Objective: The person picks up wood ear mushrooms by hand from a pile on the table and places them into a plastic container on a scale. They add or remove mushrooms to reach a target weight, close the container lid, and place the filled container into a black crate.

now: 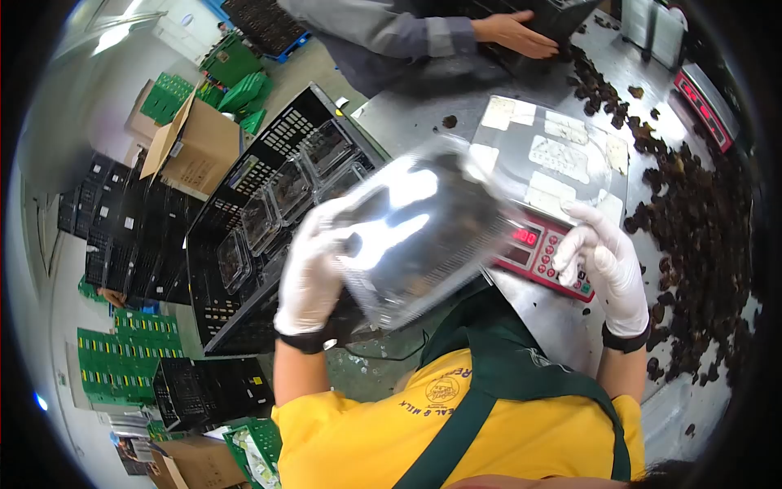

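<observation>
Head view: one clear plastic container (432, 236), dark contents, tilted, gripped along one side by gloved left hand (309, 273), raised between black crate (281, 134) and scale (558, 159); gloved right hand (607, 265), half-open, fingers bent, at scale's keypad, contact unclear; loose dark pieces (700, 220) across steel counter (562, 326).

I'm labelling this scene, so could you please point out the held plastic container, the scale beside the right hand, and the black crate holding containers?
Plastic container (430, 230): head view, middle of its clear surface.
Scale (562, 159): head view, top plate.
Black crate (281, 133): head view, slotted wall.
</observation>
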Action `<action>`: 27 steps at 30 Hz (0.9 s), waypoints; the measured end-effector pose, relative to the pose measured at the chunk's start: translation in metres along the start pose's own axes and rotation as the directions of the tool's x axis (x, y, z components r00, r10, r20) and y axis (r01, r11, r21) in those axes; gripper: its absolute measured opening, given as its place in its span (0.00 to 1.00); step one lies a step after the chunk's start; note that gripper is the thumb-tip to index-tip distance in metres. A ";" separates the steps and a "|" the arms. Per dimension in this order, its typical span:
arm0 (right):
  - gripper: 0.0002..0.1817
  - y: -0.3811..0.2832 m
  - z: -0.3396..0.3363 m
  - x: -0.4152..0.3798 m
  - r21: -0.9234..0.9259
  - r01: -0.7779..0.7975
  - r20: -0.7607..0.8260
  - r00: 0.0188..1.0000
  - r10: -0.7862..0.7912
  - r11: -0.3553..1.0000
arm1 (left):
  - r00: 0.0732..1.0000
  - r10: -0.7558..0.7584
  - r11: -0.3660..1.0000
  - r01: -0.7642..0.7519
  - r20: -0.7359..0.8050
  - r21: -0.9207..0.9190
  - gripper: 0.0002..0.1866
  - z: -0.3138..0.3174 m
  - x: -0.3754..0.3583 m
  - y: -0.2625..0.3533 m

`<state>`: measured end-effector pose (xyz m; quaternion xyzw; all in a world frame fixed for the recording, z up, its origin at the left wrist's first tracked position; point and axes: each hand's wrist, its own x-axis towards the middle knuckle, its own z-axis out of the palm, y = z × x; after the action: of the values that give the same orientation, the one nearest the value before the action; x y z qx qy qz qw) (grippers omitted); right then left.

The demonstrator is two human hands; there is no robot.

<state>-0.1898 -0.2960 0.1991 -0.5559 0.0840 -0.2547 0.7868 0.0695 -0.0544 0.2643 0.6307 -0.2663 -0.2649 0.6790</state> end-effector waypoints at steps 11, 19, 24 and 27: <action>0.29 -0.075 0.058 -0.015 0.249 0.236 0.164 0.946 -0.281 0.939 | 0.961 -0.230 0.926 0.264 -0.152 0.270 0.35 -0.197 0.000 0.039; 0.14 -0.056 0.076 -0.037 0.586 0.544 0.145 0.658 -0.739 0.600 | 0.699 -0.623 0.067 0.495 -0.352 0.866 0.24 -0.184 0.044 0.012; 0.10 -0.077 0.039 -0.095 0.289 0.829 0.065 0.482 -0.874 0.478 | 0.979 -0.203 -0.071 -0.006 -0.008 0.997 0.23 -0.203 0.061 -0.010; 0.09 -0.084 0.025 -0.139 0.017 0.953 0.044 0.302 -0.952 0.303 | 0.997 -0.065 0.156 -0.022 0.033 0.988 0.19 -0.066 0.048 0.021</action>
<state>-0.3240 -0.2279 0.2642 -0.5086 -0.2768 -0.6569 0.4829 0.1503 -0.0389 0.2824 0.9150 -0.3882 -0.0590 0.0932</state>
